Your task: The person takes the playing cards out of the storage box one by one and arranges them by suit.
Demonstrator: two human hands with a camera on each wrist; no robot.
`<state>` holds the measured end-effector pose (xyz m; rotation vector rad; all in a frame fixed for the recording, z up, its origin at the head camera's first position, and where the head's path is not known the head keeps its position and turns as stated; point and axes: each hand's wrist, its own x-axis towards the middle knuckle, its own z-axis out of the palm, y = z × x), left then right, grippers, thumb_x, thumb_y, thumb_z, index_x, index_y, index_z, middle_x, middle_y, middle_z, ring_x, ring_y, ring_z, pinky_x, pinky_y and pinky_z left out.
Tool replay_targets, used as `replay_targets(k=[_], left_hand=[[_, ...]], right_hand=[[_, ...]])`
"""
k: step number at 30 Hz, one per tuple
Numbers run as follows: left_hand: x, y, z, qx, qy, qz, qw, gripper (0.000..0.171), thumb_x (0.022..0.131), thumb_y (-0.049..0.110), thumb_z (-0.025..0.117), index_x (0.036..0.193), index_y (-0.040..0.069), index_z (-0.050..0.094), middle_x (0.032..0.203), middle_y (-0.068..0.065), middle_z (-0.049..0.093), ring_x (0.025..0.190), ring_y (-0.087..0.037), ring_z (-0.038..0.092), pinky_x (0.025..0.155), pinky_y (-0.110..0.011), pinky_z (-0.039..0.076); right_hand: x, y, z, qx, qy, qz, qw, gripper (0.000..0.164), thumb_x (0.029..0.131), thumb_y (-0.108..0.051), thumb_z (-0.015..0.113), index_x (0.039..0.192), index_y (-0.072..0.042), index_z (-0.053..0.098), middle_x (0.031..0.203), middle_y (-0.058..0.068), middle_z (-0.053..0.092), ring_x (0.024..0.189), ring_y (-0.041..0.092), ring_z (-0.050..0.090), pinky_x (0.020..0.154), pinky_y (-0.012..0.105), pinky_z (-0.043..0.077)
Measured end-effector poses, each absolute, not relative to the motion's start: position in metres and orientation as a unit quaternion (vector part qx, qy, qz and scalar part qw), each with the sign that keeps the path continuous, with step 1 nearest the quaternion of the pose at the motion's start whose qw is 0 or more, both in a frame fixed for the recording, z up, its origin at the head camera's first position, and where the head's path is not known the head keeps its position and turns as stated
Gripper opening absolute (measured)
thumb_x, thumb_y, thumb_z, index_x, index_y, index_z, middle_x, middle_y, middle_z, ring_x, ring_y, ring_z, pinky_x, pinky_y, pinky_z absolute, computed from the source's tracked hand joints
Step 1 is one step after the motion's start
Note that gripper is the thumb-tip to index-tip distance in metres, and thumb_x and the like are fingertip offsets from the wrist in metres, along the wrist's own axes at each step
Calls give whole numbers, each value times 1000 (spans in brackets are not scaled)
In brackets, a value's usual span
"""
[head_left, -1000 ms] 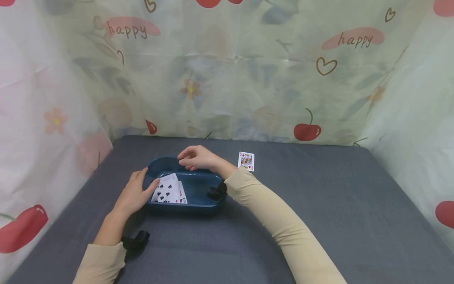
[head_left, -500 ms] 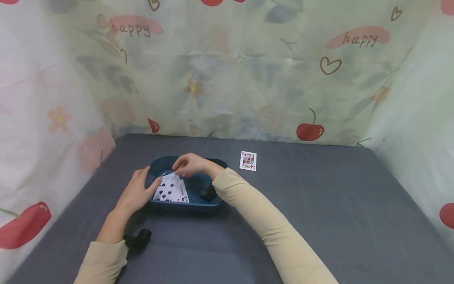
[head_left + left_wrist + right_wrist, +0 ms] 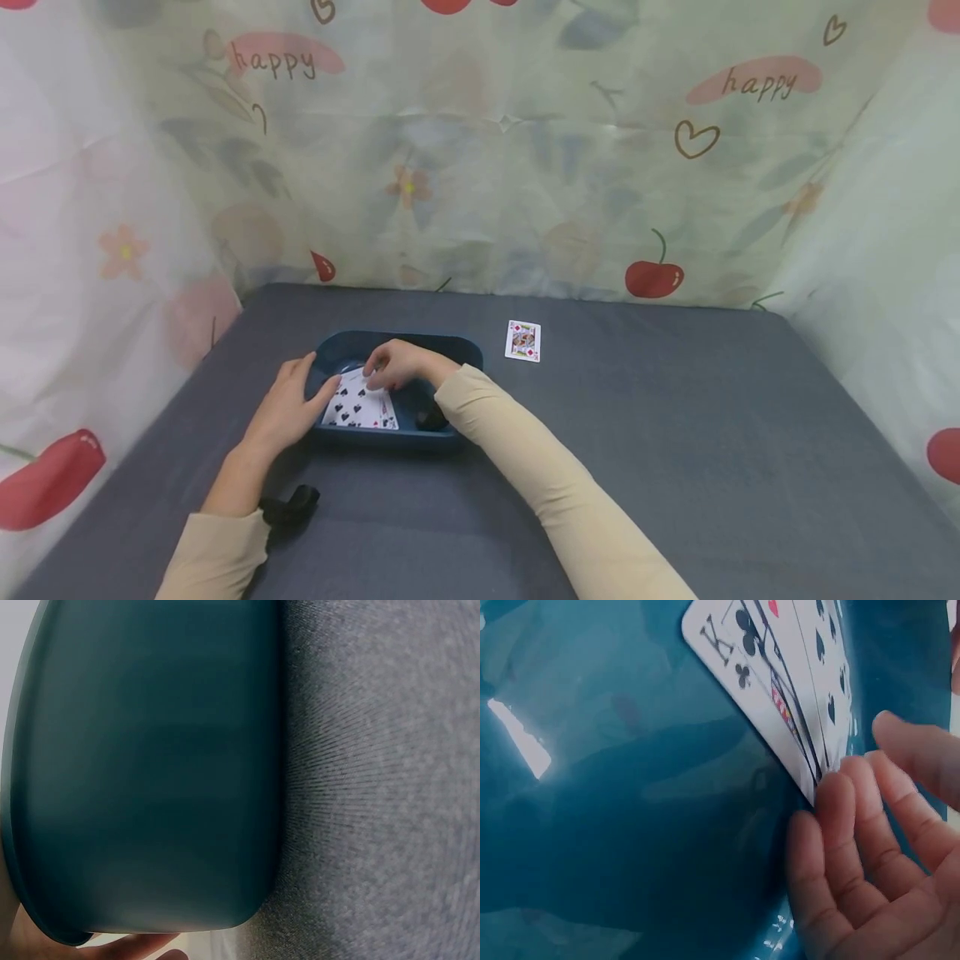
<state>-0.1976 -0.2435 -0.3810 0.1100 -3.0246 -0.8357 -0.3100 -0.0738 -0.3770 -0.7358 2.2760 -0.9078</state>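
A dark blue oblong tray (image 3: 408,440) stands on the table with a small fan of playing cards (image 3: 354,408) at its left end. A spade card lies uppermost, and a king of clubs (image 3: 742,671) shows at the fan's edge in the right wrist view. My left hand (image 3: 283,408) grips the tray's left end, thumb over the rim by the cards. My right hand (image 3: 402,365) is inside the tray, fingertips right at the far end of the fan. Its fingers bend loosely and the thumb stands apart. From the left wrist, the tray's outer wall (image 3: 150,772) fills much of the view.
A king of diamonds (image 3: 522,342) lies face up on the grey tablecloth (image 3: 660,433), right of the tray. A printed curtain (image 3: 502,183) closes off the back and both sides. Black wrist cameras sit at both wrists; the left one (image 3: 291,506) is near the tablecloth.
My right hand has moved from above the tray's far rim down and toward me to the cards. The left hand keeps its place, and the king of diamonds lies still.
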Motion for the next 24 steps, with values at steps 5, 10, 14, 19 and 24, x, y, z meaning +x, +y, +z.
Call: replay_targets(k=[5, 10, 14, 19, 24], left_hand=[[-196, -245, -382, 35, -964, -264, 4, 77, 96, 46, 41, 147, -4, 15, 147, -32, 18, 131, -51, 28, 104, -64, 29], [-196, -245, -381, 32, -964, -263, 4, 76, 96, 46, 42, 146, -5, 15, 147, -33, 18, 131, -51, 28, 104, -65, 30], [-197, -245, -381, 32, -964, -263, 3, 76, 96, 44, 42, 147, -5, 15, 147, -33, 18, 131, -52, 28, 103, -65, 30], [-197, -245, -382, 27, -964, -265, 8, 76, 96, 44, 42, 146, -5, 15, 147, -33, 18, 131, -52, 28, 103, -65, 30], [-198, -244, -382, 24, -964, -266, 11, 76, 96, 46, 41, 147, -5, 15, 147, -33, 18, 130, -52, 29, 103, -64, 30]], right_hand=[[-307, -76, -378, -281, 857, -326, 284, 26, 84, -13, 67, 109, -6, 64, 88, 4, 60, 75, 11, 58, 65, 21, 50], [-304, -77, -379, -281, 869, -304, 272, 25, 83, -15, 68, 107, -8, 65, 88, 3, 59, 74, 11, 57, 62, 17, 47], [-303, -79, -382, -286, 880, -282, 252, 25, 81, -19, 71, 103, -9, 65, 87, 1, 58, 71, 10, 56, 60, 17, 46], [-303, -80, -384, -298, 890, -258, 230, 25, 79, -22, 74, 98, -9, 64, 86, 0, 57, 71, 9, 53, 60, 15, 42], [-303, -80, -384, -308, 897, -235, 213, 24, 78, -26, 75, 90, -10, 63, 83, -3, 55, 74, 8, 50, 60, 14, 37]])
